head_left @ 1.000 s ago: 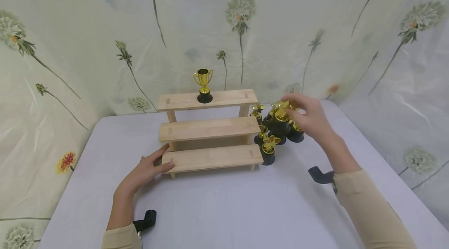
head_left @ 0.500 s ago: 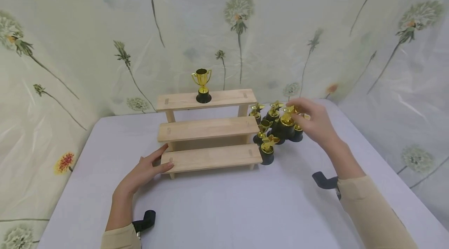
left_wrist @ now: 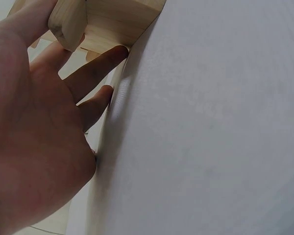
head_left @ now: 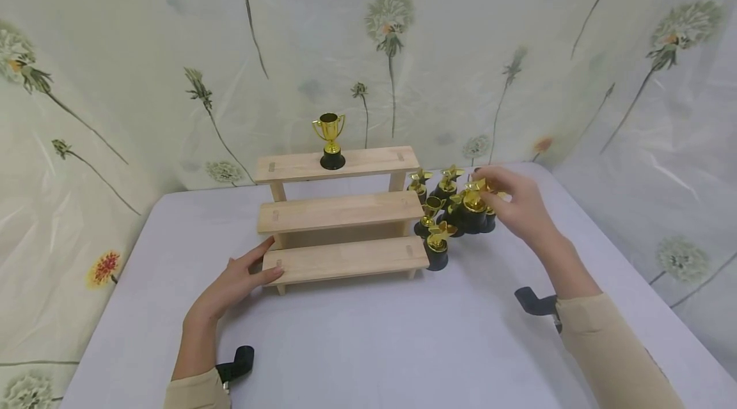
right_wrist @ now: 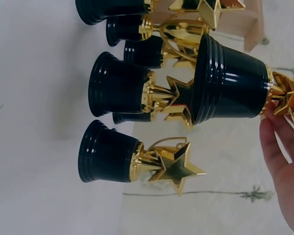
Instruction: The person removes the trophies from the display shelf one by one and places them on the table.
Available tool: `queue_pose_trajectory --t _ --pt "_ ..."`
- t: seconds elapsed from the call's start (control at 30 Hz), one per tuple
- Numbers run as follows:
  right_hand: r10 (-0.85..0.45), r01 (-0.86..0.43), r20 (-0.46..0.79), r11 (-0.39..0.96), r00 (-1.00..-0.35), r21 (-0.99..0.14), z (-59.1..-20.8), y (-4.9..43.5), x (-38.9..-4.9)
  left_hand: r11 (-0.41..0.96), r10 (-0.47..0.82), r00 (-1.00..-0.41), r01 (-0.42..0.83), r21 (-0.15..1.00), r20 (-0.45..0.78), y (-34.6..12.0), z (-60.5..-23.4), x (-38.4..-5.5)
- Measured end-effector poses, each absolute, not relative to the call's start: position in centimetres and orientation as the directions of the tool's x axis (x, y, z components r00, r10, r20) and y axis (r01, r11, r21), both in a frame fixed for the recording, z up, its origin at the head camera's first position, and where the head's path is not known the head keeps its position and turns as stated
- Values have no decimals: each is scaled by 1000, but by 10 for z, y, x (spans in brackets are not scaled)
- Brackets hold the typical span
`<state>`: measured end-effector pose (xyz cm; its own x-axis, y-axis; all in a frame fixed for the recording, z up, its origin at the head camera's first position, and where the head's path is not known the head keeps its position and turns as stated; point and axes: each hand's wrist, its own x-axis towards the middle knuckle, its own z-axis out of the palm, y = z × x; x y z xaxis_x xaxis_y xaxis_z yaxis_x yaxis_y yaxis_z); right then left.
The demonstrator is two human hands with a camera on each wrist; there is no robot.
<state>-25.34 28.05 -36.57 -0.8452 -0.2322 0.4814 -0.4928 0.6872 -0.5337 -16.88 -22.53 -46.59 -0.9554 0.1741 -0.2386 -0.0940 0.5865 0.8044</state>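
A three-step wooden display stand [head_left: 345,210] stands mid-table. My left hand [head_left: 233,281] holds the left end of its lowest step between thumb and forefinger; in the left wrist view the other fingers [left_wrist: 95,73] are spread beside it, near the tabletop. My right hand [head_left: 518,204] pinches a gold star trophy with a black base [right_wrist: 232,81] by its star. That trophy hangs above the tabletop, over several others. A gold cup trophy [head_left: 330,137] stands upright on the top step, left of its middle.
Right of the stand, several trophies cluster close together, among them a star trophy [head_left: 437,248] at the front and a two-handled cup trophy [head_left: 428,216]. The white tabletop [head_left: 357,338] reaches back to a flower-printed curtain [head_left: 449,44].
My right hand has carried the pinched star trophy a little to the right and lower in the view, showing more of the trophies behind. The left hand keeps its place on the stand.
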Motion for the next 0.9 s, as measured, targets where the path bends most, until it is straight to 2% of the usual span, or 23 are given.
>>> queue_pose_trajectory --t 0.3,0.9 --pt "-217 -410 375 708 -901 -575 -382 285 -251 586 172 -953 -104 804 -248 -226 -467 -169" --pt "-284 -443 349 689 -893 -574 -406 290 -247 596 162 -950 -121 794 -267 -226 -466 -169"
